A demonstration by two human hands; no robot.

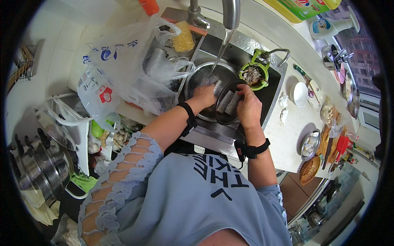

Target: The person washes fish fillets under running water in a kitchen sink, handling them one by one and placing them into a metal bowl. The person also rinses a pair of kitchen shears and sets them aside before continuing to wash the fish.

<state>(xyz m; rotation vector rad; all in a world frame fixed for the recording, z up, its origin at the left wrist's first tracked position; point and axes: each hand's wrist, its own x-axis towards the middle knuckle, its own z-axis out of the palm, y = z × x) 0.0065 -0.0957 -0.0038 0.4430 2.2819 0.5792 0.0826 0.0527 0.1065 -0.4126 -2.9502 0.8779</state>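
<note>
Water runs from the faucet (231,15) into a round metal basin (189,87) in the sink. My left hand (203,96) is inside the basin, blurred by motion. A silvery piece (217,87) shows at its fingers, but whether they grip it is unclear. My right hand (250,106) grips the rim of a dark bowl (221,119), tilted over the basin's right side. Two grey-skinned pieces, apparently fish (233,104), lie in this bowl. Just beyond my right hand is a green-rimmed sink strainer (266,73) with scraps in it.
Plastic bags (123,67) crowd the sink's left side, near a yellow sponge (183,37). On the right counter stand a white bowl (298,94), a metal bowl of pale pieces (310,144) and a wicker basket (310,170). Stacked steel pots (40,166) are at lower left.
</note>
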